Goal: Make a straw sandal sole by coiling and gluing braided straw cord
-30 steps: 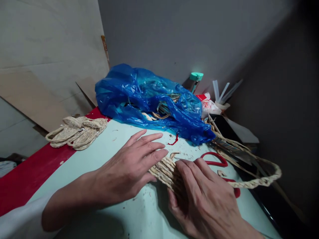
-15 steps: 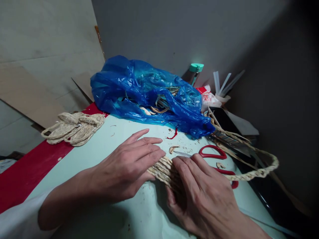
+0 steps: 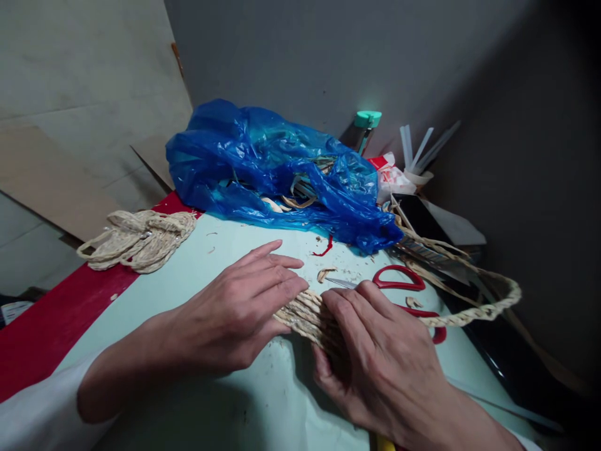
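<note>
Braided straw bundle [image 3: 307, 315] between both hands, over pale green tabletop [image 3: 173, 282]; right hand [image 3: 380, 357] grips right part, left hand [image 3: 239, 307] holds left end, fingers straight. Red-handled scissors [image 3: 401, 286] beside right hand, blue plastic bag [image 3: 272, 150] farther back.

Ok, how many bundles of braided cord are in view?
2. The loose bundle lies at the left, across the red strip and pale tabletop; the held bundle is under the left hand and right hand. The blue bag could hide more.
</note>
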`<state>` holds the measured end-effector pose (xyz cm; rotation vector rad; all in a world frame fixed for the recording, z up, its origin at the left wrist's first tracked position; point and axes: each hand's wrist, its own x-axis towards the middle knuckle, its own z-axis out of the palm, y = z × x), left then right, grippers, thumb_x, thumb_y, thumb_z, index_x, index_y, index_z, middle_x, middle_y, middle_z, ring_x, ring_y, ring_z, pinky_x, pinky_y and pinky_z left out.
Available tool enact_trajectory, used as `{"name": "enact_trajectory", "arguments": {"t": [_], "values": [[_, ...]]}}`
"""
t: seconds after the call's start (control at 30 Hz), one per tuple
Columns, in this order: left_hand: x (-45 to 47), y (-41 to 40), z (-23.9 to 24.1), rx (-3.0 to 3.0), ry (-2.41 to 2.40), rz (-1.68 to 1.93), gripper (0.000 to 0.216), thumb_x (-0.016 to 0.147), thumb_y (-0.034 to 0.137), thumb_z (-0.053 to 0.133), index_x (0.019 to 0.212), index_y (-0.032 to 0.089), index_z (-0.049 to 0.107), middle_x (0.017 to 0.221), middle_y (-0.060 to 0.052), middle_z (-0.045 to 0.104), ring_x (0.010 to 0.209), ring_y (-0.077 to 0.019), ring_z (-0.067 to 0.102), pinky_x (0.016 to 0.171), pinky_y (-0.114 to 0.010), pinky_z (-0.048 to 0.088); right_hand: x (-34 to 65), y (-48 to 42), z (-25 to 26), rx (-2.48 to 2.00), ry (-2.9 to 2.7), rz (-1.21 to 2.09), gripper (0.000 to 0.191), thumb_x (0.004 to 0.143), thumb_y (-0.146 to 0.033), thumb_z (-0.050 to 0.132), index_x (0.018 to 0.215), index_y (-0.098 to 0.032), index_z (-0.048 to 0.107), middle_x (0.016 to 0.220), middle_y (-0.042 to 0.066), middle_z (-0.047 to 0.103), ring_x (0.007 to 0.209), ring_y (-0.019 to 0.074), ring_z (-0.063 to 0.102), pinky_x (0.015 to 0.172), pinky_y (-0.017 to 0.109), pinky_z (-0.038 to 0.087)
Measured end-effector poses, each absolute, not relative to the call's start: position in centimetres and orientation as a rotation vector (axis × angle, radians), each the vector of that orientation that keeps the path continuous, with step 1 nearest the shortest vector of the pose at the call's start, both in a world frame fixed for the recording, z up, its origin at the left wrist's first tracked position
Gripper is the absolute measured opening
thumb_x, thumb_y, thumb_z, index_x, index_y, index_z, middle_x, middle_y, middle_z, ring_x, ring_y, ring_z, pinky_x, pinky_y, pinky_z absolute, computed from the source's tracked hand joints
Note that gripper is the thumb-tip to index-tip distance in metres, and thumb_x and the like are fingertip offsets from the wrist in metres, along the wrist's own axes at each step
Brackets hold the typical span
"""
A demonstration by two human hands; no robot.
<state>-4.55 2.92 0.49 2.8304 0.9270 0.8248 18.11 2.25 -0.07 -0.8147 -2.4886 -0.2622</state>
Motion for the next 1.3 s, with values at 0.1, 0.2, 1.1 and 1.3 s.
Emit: {"name": "enact_trajectory", "arguments": {"t": [0.1, 0.2, 1.1, 1.3], "values": [[-4.6, 3.0, 0.4, 2.846, 0.921, 0.810, 0.037, 0.084, 0.015, 0.064, 0.120, 0.008, 0.058, 0.115, -0.014, 0.070, 0.128, -0.0255, 0.056, 0.122, -0.048, 0.030, 18.3, 2.4, 0.0, -0.810, -2.481, -0.257, 0.013, 0.085, -0.025, 0.054, 0.089, -0.013, 0.055, 0.085, 0.009, 0.056, 0.078, 0.0229, 0.045, 0.065, 0.036, 0.037], [-4.8, 3.3, 0.3, 2.888, 0.928, 0.777, 0.047, 0.088, 0.025, 0.066, 0.130, 0.008, 0.053, 0.127, -0.015, 0.066, 0.133, -0.0261, 0.052, 0.122, -0.050, 0.028, 18.5, 2.6, 0.2, -0.832, -2.478, -0.248, 0.015, 0.084, -0.026, 0.053, 0.089, -0.012, 0.057, 0.083, 0.008, 0.055, 0.077, 0.0225, 0.046, 0.066, 0.035, 0.038], [-5.4, 4.7, -0.6, 2.842, 0.835, 1.026, 0.044, 0.083, 0.024, 0.067, 0.125, 0.011, 0.059, 0.120, -0.020, 0.071, 0.117, -0.0292, 0.066, 0.108, -0.054, 0.045, 18.9, 3.0, 0.1, -0.996, -2.563, -0.238, 0.018, 0.081, -0.032, 0.055, 0.085, -0.015, 0.058, 0.076, 0.005, 0.052, 0.082, 0.0223, 0.047, 0.064, 0.034, 0.029], [-5.4, 4.9, -1.1, 2.774, 0.865, 1.054, 0.043, 0.082, 0.021, 0.068, 0.124, 0.014, 0.062, 0.121, -0.018, 0.071, 0.116, -0.0280, 0.067, 0.107, -0.053, 0.046, 18.7, 2.7, 0.4, -1.051, -2.576, -0.282, 0.019, 0.081, -0.033, 0.058, 0.084, -0.014, 0.056, 0.077, 0.007, 0.054, 0.084, 0.0221, 0.048, 0.061, 0.032, 0.026]]}}
